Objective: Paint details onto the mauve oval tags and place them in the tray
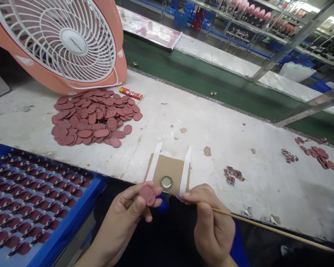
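My left hand [125, 209] pinches an oval dark-red disc [147, 195] with small holes near its lower edge, its flat face turned up toward me. In my right hand [213, 222] is a thin wooden stick [267, 224], its long end pointing out to the right. A bit of purple shows at those fingertips; what it is, I cannot make out. Between the hands, at the bench edge, a crimped metal bottle cap [166, 183] lies on a piece of cardboard [169, 167] fixed with white tape strips [155, 162].
A heap of similar discs [97, 116] lies in front of an orange fan [72, 40], beside a red packet [130, 93]. At left, a blue tray [96, 189] holds rows of assembled pieces. Small scraps [233, 174] and more discs [320, 155] lie to the right.
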The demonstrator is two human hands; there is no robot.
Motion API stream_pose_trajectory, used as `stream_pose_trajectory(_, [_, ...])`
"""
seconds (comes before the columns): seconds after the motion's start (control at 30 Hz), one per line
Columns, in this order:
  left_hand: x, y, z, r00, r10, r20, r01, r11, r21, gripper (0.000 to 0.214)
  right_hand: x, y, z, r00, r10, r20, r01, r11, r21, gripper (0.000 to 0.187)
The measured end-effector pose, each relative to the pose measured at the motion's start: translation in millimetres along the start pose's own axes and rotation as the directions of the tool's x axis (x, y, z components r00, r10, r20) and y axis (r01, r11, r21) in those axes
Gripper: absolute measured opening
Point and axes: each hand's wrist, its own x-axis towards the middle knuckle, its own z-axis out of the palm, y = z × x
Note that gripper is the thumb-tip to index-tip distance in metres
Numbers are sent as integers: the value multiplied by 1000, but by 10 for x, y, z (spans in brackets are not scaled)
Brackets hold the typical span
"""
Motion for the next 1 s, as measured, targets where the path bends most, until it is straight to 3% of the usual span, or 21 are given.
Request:
stream_pose_trajectory(0.1, [-9, -23, 45, 998, 10, 66, -12, 999, 35, 32, 28, -179, -10, 998, -60, -11, 61, 992, 114, 25])
stream_pose_trajectory(0.27, [-25, -20, 70, 992, 26, 124, -35, 997, 66, 29, 109, -287, 67, 992, -124, 27, 122, 990, 72, 24])
stream_pose_trajectory(0.57, [-43, 11, 95, 991, 46, 124, -53, 997, 52, 24, 96, -231, 100, 987, -139, 81, 136, 990, 48, 22])
stream_pose_trajectory(0.87, [-58, -1, 68, 994, 43, 101, -49, 998, 50, 21, 84, -206, 88, 989, -134, 62, 129, 988, 86, 22])
stream_pose_trajectory(1.0, [-32, 0, 16, 996, 58, 62, -60, 997, 44, 22, 55, -15, 71, 991, -123, 56, 128, 987, -94, 20])
